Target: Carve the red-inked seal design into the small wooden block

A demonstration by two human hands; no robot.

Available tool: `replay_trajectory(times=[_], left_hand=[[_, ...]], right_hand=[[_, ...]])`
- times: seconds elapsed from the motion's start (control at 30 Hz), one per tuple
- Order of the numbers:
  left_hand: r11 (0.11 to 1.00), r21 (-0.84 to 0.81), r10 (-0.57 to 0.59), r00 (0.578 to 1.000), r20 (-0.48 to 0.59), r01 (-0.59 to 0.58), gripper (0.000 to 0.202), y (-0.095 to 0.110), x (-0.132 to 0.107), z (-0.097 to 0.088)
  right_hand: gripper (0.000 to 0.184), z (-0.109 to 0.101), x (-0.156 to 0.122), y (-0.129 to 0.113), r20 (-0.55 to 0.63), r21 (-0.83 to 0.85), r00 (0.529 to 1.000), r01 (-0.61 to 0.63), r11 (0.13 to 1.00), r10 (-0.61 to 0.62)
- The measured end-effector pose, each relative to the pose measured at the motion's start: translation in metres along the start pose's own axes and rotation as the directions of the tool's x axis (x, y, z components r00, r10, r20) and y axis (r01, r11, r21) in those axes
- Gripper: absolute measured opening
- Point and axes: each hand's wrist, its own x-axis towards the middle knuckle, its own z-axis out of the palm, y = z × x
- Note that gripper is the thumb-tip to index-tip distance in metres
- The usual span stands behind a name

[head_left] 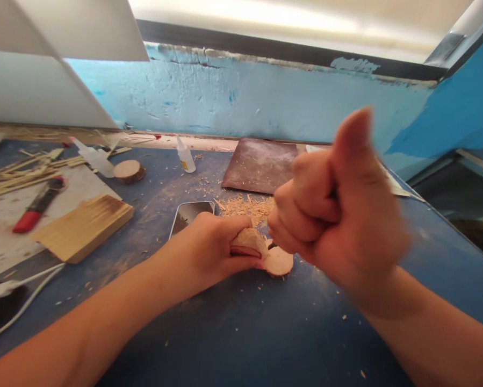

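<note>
My left hand (207, 244) is closed around a pale carved piece of wood (251, 241), gripping it between thumb and fingers low over the table. A thin round wood slice (280, 262) shows just right of the fingertips; whether it touches the carved piece I cannot tell. My right hand (333, 209) is raised nearer the camera, slightly blurred, its fingers curled into a fist with the thumb up. A small dark tip appears below its curled fingers, but what the fist holds is hidden.
Wood shavings (247, 208) lie beyond my hands, before a dark brown sheet (261, 165). A phone (188, 214) lies behind my left hand. Leftward are a wooden block (86, 226), a red-and-black tool (40, 204), thin sticks (19, 174), a log slice (129, 171) and glue bottles (186, 156).
</note>
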Motion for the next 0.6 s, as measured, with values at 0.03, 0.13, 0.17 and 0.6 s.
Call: replay_trajectory(times=[0.03, 0.13, 0.17, 0.6], left_hand=[[1.000, 0.008, -0.005, 1.000, -0.005, 0.005, 0.021, 0.000, 0.000, 0.001], [0.998, 0.048, -0.031, 0.999, -0.013, 0.032, 0.025, 0.000, -0.001, 0.001], [0.998, 0.053, -0.030, 1.000, -0.010, 0.030, 0.025, 0.000, -0.001, 0.001], [0.998, 0.055, -0.018, 0.998, -0.053, 0.021, 0.024, -0.002, 0.000, 0.002]], right_hand=[[0.063, -0.001, 0.000, 0.002, 0.010, 0.011, 1.000, 0.001, 1.000, -0.001], [0.062, -0.001, -0.001, 0.008, 0.030, 0.002, 1.000, 0.008, 1.000, -0.008], [0.062, 0.000, -0.001, 0.009, 0.022, 0.000, 1.000, 0.007, 1.000, -0.007], [0.063, 0.000, -0.001, 0.014, -0.009, -0.005, 1.000, 0.014, 1.000, -0.014]])
